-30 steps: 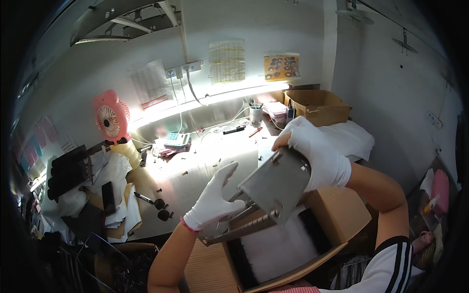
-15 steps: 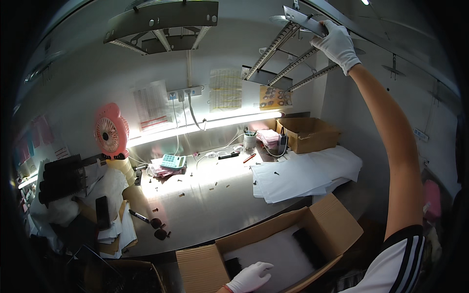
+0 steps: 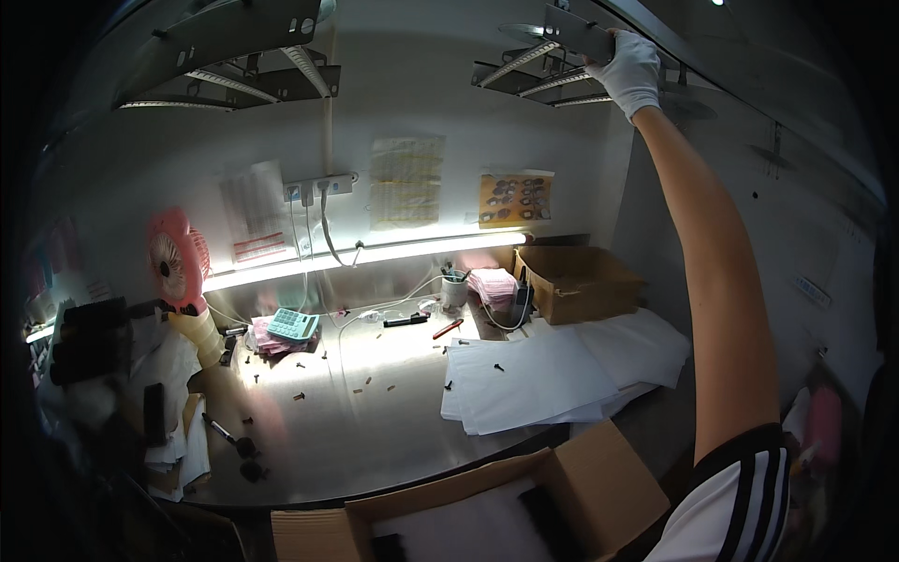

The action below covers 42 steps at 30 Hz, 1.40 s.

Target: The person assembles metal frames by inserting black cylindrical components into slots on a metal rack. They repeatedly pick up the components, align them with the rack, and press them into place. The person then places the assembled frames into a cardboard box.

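Observation:
My right hand, in a white glove, reaches up to the top right. Its fingers are closed round the end plate of a hanging metal frame, which has pale ridged strips running across between dark plates. My left hand is out of sight. Low in front of me, an open cardboard box holds a whitish sheet, with black bristly pieces at its sides.
A second hanging frame is at the upper left. On the steel table lie scattered screws, a calculator and white sheets. A pink fan stands left; a brown box sits back right. A lit tube crosses the wall.
My view has shifted, and the held frame now looks flatter, its strips no longer slanting steeply down. My left hand, earlier over the cardboard box, has left the picture.

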### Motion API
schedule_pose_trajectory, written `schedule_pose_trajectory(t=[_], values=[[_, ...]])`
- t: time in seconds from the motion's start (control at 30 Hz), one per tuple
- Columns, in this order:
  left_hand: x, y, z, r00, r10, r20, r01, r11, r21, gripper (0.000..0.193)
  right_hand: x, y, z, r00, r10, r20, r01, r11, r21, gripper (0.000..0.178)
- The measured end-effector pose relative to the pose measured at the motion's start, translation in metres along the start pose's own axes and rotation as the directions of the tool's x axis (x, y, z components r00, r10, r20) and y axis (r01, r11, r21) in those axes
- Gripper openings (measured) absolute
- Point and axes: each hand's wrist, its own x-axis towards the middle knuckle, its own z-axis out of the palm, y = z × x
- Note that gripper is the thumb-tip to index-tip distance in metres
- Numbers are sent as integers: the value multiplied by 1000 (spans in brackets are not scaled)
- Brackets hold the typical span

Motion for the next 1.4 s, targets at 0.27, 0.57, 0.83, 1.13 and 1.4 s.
schedule_pose_trajectory(t=[0.27, 0.57, 0.83, 1.13, 1.4], values=[[-5, 60, -52, 975, -141, 170, 173, 966, -191, 45, -45, -5, 58, 914, 189, 358, -344, 829, 440, 70], [33, -26, 33, 910, 58, 411, -146, 972, 187, 65, -204, -56, -187, 787, -162, 596, 171, 984, 42, 76], [25, -47, 50, 879, 274, 391, -339, 935, 107, 77, -328, -99, -571, 31, 116, 993, -227, 968, -106, 57], [28, -47, 49, 854, 362, 374, -420, 904, 84, 79, -310, -102, -961, -661, 681, 314, -147, 293, -945, 53], [-23, 14, 86, 745, 662, 82, -431, 385, 816, 79, -325, 14, -1078, -148, 971, 188, 348, 229, -909, 27]])
